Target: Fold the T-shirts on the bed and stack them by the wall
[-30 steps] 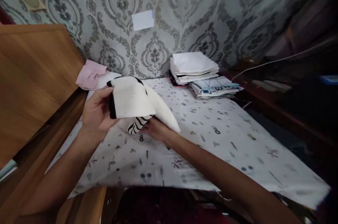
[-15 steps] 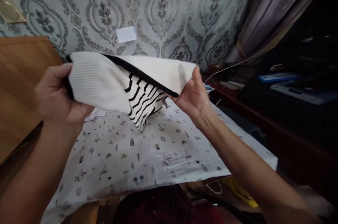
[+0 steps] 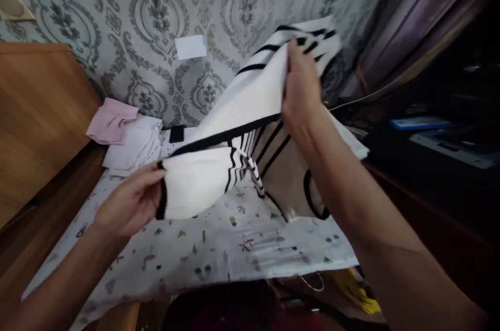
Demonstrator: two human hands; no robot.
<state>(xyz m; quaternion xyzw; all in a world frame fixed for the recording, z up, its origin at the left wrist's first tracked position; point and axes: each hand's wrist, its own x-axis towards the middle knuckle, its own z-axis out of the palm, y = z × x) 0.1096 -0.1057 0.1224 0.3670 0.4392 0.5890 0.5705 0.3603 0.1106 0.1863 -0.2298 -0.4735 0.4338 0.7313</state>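
Both hands hold a striped sweater (image 3: 269,149) above a patterned cloth (image 3: 242,247); pink and white clothes (image 3: 133,143) lie near a wooden panel (image 3: 42,123).

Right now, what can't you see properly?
All in the head view:
Right hand: some fingertips hidden behind the striped sweater.
White card: too small and blurred to show any writing.
Black rectangular thing: too small to name.
Square wall plate: cut off by the left edge.
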